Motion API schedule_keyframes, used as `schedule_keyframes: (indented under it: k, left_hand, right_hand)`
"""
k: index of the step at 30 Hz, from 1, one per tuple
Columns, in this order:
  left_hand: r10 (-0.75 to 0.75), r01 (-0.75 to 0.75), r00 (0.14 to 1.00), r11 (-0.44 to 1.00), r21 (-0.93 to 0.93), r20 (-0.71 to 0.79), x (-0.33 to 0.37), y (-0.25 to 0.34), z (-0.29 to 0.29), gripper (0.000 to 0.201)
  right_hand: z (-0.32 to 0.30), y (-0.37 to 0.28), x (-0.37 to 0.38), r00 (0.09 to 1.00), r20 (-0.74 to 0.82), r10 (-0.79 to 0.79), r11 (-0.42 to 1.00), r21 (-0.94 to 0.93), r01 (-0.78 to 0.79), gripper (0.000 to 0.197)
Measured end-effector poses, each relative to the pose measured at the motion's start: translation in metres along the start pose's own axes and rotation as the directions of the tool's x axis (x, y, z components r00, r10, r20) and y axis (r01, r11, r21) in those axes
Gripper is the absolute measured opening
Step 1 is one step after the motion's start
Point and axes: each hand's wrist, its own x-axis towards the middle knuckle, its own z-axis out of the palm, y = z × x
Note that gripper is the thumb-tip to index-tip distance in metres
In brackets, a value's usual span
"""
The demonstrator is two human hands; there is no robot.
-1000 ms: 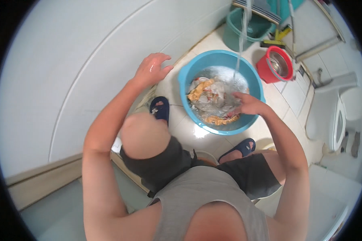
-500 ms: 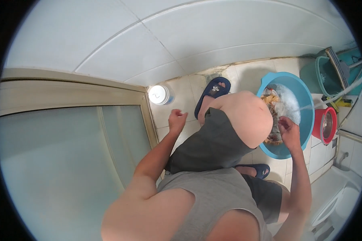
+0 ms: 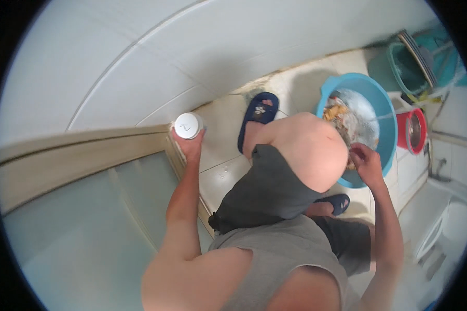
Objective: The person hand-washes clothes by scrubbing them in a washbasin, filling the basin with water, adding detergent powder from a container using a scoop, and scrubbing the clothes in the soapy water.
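My left hand (image 3: 191,144) is wrapped round the lower side of a white round tub (image 3: 187,126), whose white lid faces up with a small dark mark on it. Over the near right part of a blue basin (image 3: 390,129) is my right hand (image 3: 366,161), its fingers curled together at the tips. Whatever those fingertips hold, if anything, is too small to make out. The basin contains wet clothes (image 3: 342,123) in mixed colours and white suds (image 3: 366,111). My bent knee hides part of the basin's left side.
Right of the basin stands a red bucket (image 3: 419,132) with a metal bowl inside. Behind are a green bucket (image 3: 392,72) and a mop head (image 3: 417,57). A sliding-door frame (image 3: 88,147) lies left, and a squat toilet (image 3: 441,228) at the lower right.
My left hand has reached away from me to the white tub and closed round it. My right hand stays at the basin, fingers still curled. The whole view has shifted slightly.
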Motion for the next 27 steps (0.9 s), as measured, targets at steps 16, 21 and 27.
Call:
schedule_keyframes:
  k: [16,21,27]
  left_hand:
    - [-0.072,0.02,0.979,0.966,0.259,0.192,0.015,0.033,0.042,0.109]
    - [0.131,-0.213,0.942,0.944,0.251,0.308,0.019,0.036,0.063,0.111]
    - [0.098,-0.199,0.915,0.953,0.227,0.392,0.017,0.062,0.084,0.111]
  right_hand:
    - [0.038,0.008,-0.019,0.992,0.065,0.111,0.986,0.116,-0.118,0.026]
    - [0.037,-0.002,-0.021,0.987,0.085,0.14,0.985,0.088,-0.147,0.026]
    - [0.035,0.005,-0.032,0.984,0.045,0.175,0.977,0.113,-0.179,0.024]
